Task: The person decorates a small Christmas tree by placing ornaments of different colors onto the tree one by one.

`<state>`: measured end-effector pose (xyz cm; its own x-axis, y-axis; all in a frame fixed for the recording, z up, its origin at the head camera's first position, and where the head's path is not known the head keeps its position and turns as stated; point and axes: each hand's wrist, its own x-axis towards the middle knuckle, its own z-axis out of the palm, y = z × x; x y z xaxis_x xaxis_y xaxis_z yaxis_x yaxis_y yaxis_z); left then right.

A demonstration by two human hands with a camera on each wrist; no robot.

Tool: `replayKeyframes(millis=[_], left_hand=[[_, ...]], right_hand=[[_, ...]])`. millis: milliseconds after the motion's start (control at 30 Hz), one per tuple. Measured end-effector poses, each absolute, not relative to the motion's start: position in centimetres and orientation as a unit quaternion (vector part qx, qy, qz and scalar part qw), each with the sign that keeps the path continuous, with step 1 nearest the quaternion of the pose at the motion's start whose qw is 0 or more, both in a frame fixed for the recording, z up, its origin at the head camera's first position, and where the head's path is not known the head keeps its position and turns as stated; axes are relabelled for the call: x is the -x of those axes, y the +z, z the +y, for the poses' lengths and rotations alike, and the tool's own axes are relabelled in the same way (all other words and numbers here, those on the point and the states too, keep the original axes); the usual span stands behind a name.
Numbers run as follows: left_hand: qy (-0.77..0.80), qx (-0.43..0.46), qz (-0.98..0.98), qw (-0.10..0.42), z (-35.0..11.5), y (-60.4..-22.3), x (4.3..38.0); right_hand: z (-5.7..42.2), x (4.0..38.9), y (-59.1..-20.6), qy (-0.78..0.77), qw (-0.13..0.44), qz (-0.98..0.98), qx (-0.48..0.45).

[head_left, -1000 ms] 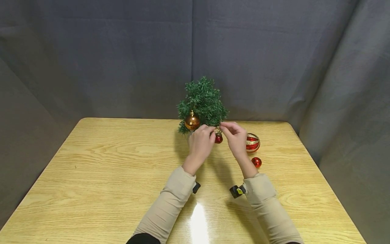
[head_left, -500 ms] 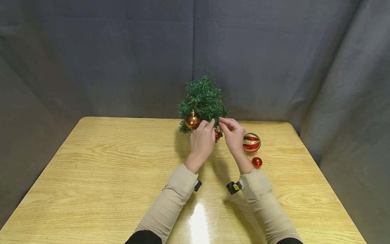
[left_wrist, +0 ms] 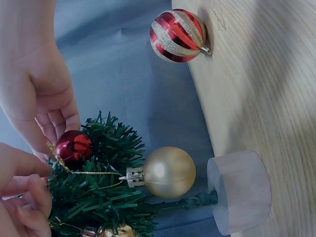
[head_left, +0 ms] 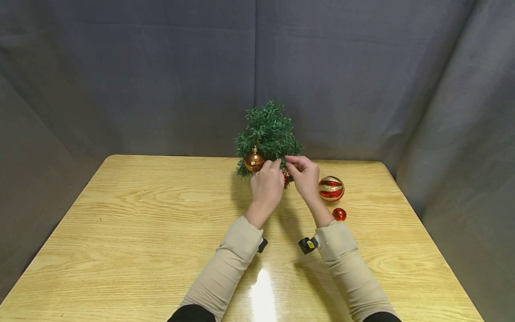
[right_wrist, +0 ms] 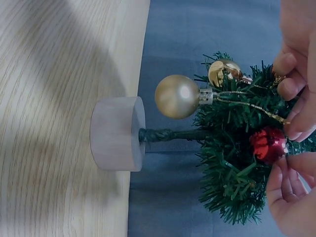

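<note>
A small green Christmas tree [head_left: 267, 129] stands on a pale round base [right_wrist: 116, 133]. My left hand [head_left: 266, 190] pinches at a branch tip near its front. My right hand [head_left: 306, 179] brings thumb and index finger together at the gold cord of a small shiny red bauble [right_wrist: 268, 144]. This bauble lies against the needles between my hands. A matte gold bauble [left_wrist: 169, 172] hangs beneath the branches on a gold cord. Farther left on the tree hangs a shiny gold bauble [head_left: 255, 160]. What lies between my fingertips is mostly hidden.
Right of the tree, a large red-and-gold striped bauble [head_left: 331, 188] lies on the wooden table [head_left: 161, 223]. In front of it is another small red bauble [head_left: 339, 214], close to my right wrist. A grey curtain [head_left: 181, 89] hangs behind the table.
Both hands have moved the small red bauble from just in front of the tree in against its branches. My right hand has shifted left, closer to my left fingertips.
</note>
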<state>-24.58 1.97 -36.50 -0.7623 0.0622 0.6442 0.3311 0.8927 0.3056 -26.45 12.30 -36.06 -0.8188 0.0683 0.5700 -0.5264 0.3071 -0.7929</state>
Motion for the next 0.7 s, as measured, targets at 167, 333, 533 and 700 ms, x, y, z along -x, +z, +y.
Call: replayKeyframes(millis=[167, 333, 533, 700], left_hand=[[-0.207, 0.102, -0.916, 0.329, 1.9, -36.7, 24.6], [-0.211, 0.101, -0.913, 0.333, 1.7, -36.9, 24.6], [-0.229, 0.103, -0.906, 0.34, 1.6, -37.1, 24.3], [-0.244, 0.111, -0.902, 0.339, 1.6, -37.4, 24.0]], right_hand=[[13.0, 27.7, -37.5, 0.565, 0.249, -0.772, -0.151], [13.3, 27.7, -37.6, 0.572, 0.238, -0.769, -0.155], [13.2, 26.7, -36.9, 0.585, 0.229, -0.759, -0.169], [12.8, 25.3, -35.6, 0.573, 0.235, -0.766, -0.174]])
